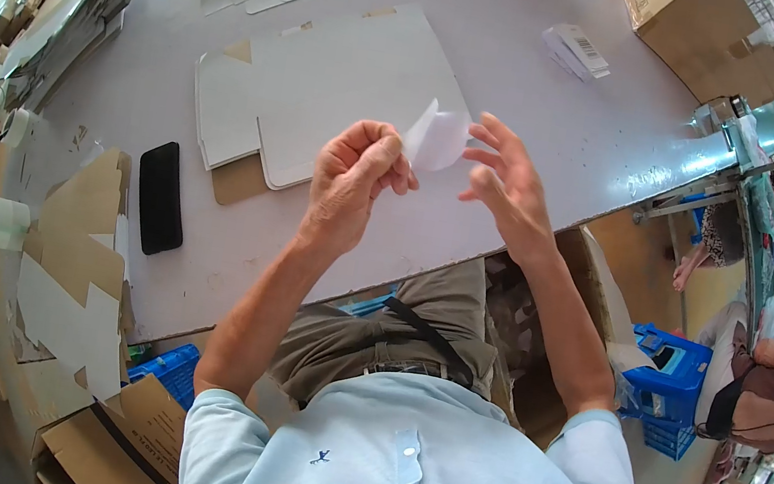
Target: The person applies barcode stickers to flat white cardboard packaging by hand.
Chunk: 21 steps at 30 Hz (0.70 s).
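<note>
Head view: a seated person's left hand [353,179] pinches a small white sheet [440,137] between thumb and curled fingers, above the near edge of the worktop [567,129]. The right hand [509,188] hangs just beside the sheet, fingers spread and loosely bent; whether they touch it cannot be told. Beyond the hands, flat white cardboard blanks [331,86] fill the worktop's middle, with bare surface to their right. A black phone [161,197] lies towards the left edge, and a tape roll [5,222] is further left. A brown carton [703,39] sits at the far right corner, its contents out of sight. A blue crate [672,373] stands on the floor right of the near edge, beside another worker [763,393].
</note>
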Tool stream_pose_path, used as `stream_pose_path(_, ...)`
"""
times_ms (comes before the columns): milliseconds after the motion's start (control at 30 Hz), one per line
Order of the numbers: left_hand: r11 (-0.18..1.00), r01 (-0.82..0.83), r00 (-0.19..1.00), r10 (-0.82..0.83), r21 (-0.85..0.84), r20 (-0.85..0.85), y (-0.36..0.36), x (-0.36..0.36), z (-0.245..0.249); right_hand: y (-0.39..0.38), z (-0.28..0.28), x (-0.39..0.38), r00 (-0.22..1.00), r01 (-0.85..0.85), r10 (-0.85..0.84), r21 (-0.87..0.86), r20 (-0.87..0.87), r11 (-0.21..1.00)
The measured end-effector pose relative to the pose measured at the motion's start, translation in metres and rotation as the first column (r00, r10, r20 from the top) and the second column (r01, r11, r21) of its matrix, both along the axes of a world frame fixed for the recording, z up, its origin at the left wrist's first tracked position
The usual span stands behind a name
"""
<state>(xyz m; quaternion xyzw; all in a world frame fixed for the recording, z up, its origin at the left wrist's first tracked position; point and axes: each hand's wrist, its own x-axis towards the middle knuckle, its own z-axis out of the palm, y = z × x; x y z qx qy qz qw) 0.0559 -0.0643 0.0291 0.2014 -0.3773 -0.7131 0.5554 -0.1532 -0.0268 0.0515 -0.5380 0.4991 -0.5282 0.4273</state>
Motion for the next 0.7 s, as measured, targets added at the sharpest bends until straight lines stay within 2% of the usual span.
stream_pose_path(33,1.0,0.007,1.0,-0.007,0.021,0.013,0.004,-0.002,0.002,-0.009,0.001,0.0,1.0,0.0,0.0,-0.004,0.0,1.0)
stream_pose_path(100,0.999,-0.007,1.0,0.006,0.044,0.011,0.01,-0.004,0.002,-0.021,0.0,-0.002,0.991,-0.127,0.119,0.123,0.067,0.984)
stream_pose_path(133,0.999,-0.011,1.0,0.01,0.046,0.012,0.011,-0.003,-0.001,-0.018,0.0,-0.002,0.99,-0.131,0.123,0.124,0.068,0.984)
stream_pose_path(200,0.984,-0.168,0.985,0.17,0.052,-0.041,0.01,0.003,-0.006,-0.004,0.003,-0.008,0.963,0.032,-0.057,0.099,0.262,0.995)
stream_pose_path(233,0.984,-0.169,0.984,0.171,0.054,-0.042,0.01,0.006,-0.006,0.01,0.005,-0.015,0.945,0.071,-0.104,0.116,0.309,0.991)
stream_pose_path(300,0.95,-0.297,0.953,0.302,0.099,-0.04,0.012,0.01,-0.007,0.038,-0.005,-0.038,0.916,0.226,-0.265,0.158,0.301,0.961)
stream_pose_path(367,0.947,-0.316,0.947,0.319,0.059,-0.036,0.014,0.014,-0.011,0.074,-0.019,-0.069,0.909,0.285,-0.331,0.203,0.253,0.937)
stream_pose_path(433,0.941,-0.339,0.94,0.339,0.017,-0.035,0.02,0.014,-0.011,0.115,-0.046,-0.108,0.907,0.364,-0.406,0.282,0.109,0.888)
stream_pose_path(467,0.906,-0.418,0.9,0.423,-0.062,0.103,0.025,0.014,-0.007,0.136,-0.061,-0.129,0.917,0.4,-0.378,0.316,-0.131,0.86)
stream_pose_path(500,0.864,-0.481,0.832,0.504,-0.151,0.232,0.03,0.014,-0.005,0.155,-0.074,-0.142,0.876,0.443,-0.32,0.339,-0.361,0.83)
stream_pose_path(533,0.863,-0.483,0.831,0.505,-0.148,0.234,0.035,0.015,-0.005,0.172,-0.084,-0.145,0.609,0.476,-0.293,0.044,-0.737,0.878)
stream_pose_path(600,0.786,-0.504,0.691,0.616,-0.357,0.379,0.041,0.015,-0.006,0.184,-0.087,-0.148,0.538,0.416,-0.352,-0.122,-0.766,0.901)
stream_pose_path(633,0.784,-0.511,0.681,0.62,-0.353,0.39,0.044,0.015,-0.008,0.174,-0.072,-0.135,0.548,0.406,-0.338,-0.11,-0.765,0.907)
stream_pose_path(700,0.624,-0.461,0.527,0.765,-0.631,0.371,0.042,0.012,-0.014,0.148,-0.036,-0.097,0.814,0.435,-0.362,0.063,-0.455,0.898)
